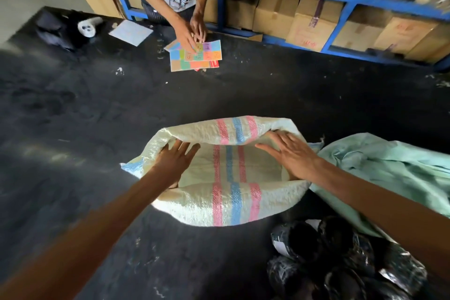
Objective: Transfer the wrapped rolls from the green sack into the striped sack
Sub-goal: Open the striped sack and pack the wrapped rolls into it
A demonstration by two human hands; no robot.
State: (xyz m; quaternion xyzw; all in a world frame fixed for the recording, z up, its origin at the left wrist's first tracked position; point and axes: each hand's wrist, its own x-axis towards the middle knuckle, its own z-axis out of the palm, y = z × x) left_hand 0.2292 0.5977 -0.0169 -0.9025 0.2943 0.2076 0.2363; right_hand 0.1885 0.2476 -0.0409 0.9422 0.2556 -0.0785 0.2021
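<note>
A white woven sack with pink and blue stripes [231, 200] lies on the black table, its mouth spread wide toward me. My left hand [174, 162] reaches into the left side of the mouth with fingers straight and spread. My right hand [292, 156] presses flat inside the right side, fingers straight. A pale green sack [379, 173] lies crumpled to the right, touching the striped sack. Several rolls wrapped in shiny black plastic [336, 260] lie heaped at the green sack's near end, at the bottom right, partly hidden by my right forearm.
Across the black table [85, 117] another person's hands [192, 31] sort coloured cards [194, 56]. A white tape dispenser [89, 27], a dark bag and a pale sheet [130, 31] lie at the far left. Blue shelving with cardboard boxes [311, 24] stands behind.
</note>
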